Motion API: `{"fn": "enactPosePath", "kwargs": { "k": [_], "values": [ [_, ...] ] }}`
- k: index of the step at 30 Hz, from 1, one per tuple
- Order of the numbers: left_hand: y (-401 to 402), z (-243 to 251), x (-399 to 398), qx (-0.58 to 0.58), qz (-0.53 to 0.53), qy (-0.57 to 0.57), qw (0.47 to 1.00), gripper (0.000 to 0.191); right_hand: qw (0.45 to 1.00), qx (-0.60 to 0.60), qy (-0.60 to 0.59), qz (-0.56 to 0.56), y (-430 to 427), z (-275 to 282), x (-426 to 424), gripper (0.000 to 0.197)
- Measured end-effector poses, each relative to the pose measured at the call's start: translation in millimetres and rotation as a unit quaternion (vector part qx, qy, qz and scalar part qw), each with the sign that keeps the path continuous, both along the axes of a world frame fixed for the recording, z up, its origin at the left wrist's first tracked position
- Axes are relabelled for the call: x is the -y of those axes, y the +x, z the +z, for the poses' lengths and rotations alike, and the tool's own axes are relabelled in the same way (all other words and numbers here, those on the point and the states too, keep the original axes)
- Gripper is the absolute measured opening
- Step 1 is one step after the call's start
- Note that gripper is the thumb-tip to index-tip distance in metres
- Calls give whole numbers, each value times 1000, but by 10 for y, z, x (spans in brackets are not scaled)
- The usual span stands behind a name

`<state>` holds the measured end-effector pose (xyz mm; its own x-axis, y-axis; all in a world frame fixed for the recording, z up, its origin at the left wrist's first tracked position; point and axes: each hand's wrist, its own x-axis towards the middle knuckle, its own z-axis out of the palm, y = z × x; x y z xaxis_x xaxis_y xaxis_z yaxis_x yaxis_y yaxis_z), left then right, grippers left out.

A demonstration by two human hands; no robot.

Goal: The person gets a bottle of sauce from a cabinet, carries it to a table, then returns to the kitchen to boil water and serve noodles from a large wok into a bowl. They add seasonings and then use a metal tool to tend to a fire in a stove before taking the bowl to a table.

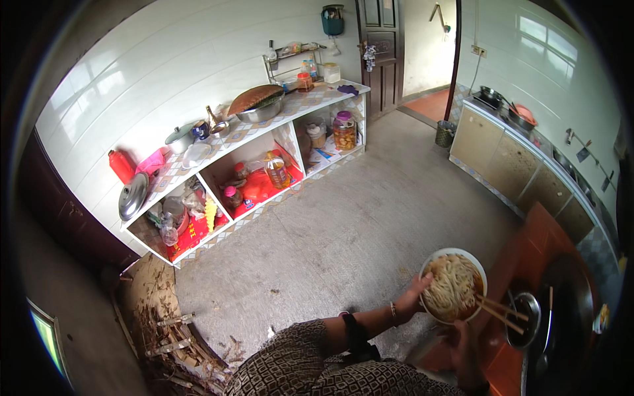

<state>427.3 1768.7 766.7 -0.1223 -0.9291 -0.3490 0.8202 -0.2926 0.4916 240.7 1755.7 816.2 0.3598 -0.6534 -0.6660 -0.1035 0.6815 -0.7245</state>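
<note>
A white bowl (459,250) of noodles (450,289) in reddish-brown broth is held up in front of me. My left hand (413,299) grips its left side, thumb over the rim and fingers hidden beneath. At the near edge, my right hand (465,341) holds the bowl with the thumb up against the rim; its other fingers are mostly hidden. A pair of wooden chopsticks (505,313) leans in the bowl, tips among the noodles and handles sticking out over the right rim. Neither hand touches the chopsticks.
Close on my right is an orange-tiled stove (537,247) with a dark wok (569,307), a metal pot (532,304) and a long-handled ladle (549,321). Firewood (183,346) lies on the floor at lower left. Beyond stand a tiled shelf counter (247,131) and a sink counter (500,148).
</note>
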Motion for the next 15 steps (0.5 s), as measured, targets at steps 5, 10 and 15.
{"fn": "enactPosePath", "kwargs": {
  "k": [5, 10, 15],
  "values": [
    [1251, -298, 255, -14, 129, 14, 991, 55, 976, 56, -36, 208, 1410, 181, 632, 35],
    [2530, -517, 611, 64, 196, 27, 978, 53, 932, 58, -14, 357, 2006, -882, 1543, 39],
    [3684, -639, 977, 100, 240, 44, 964, 56, 915, -213, -43, 340, 1983, -2448, 2486, 25]
  ]
}}
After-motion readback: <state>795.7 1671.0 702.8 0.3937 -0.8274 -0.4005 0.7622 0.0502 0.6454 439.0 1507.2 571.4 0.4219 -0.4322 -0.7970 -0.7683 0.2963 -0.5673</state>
